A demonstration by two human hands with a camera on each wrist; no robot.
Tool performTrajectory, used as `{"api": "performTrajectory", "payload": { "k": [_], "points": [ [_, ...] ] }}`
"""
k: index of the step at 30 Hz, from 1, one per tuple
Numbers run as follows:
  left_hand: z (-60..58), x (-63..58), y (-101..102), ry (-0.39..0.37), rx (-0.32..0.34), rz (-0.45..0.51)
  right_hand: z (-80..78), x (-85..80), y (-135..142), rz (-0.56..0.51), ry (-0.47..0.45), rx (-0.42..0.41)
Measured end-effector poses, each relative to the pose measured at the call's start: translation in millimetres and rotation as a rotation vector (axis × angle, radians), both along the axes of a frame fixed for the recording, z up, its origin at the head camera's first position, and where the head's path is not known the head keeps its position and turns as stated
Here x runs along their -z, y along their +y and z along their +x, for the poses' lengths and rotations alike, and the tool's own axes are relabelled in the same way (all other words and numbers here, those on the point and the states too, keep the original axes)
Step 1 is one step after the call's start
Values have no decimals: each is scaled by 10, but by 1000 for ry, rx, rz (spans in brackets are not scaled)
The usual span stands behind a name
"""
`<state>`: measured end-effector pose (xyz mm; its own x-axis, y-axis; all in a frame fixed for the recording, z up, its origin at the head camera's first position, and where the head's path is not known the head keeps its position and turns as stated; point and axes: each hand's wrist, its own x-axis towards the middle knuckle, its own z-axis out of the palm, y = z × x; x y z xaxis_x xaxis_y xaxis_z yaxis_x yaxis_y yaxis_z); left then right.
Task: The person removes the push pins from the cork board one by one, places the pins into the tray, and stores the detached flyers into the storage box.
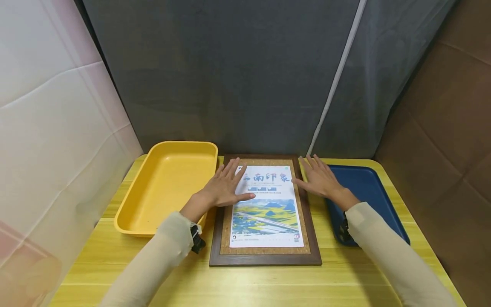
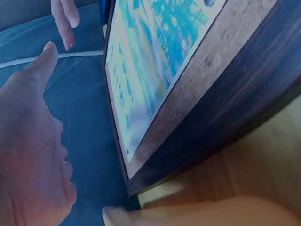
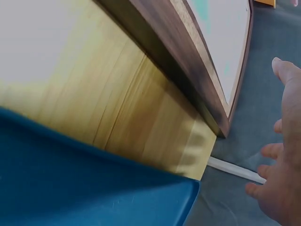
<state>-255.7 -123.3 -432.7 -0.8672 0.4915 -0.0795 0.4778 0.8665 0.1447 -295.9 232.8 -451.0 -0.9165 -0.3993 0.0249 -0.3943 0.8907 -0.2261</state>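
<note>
A cork board in a dark wooden frame lies flat on the table. On it is a printed poster with large Chinese characters above a yellow-and-blue landscape. Round spots, perhaps pins, show near its corners; one round pin head appears in the left wrist view. My left hand, fingers spread, hovers over the board's left side, hiding some of the poster. My right hand is held with straight fingers near the frame's right edge. Both wrist views show the hands apart from the board and holding nothing.
To the left of the board stands a yellow tray, its rim partly behind my left arm. A dark blue tray lies on the right, partly under my right forearm. Behind the wooden table hangs a grey cloth; other sheets hang on both sides.
</note>
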Motion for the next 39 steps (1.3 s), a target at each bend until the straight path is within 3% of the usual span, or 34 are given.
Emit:
{"api": "performTrajectory", "payload": {
  "k": [20,31,39],
  "points": [
    [86,402,128,-50,-7,9,-52,172,-173,-72,-37,7],
    [98,483,147,-87,-31,13,-128,253,-248,-160,-14,14],
    [104,514,158,-135,-54,4,-206,369,-249,-282,0,12]
  ]
}}
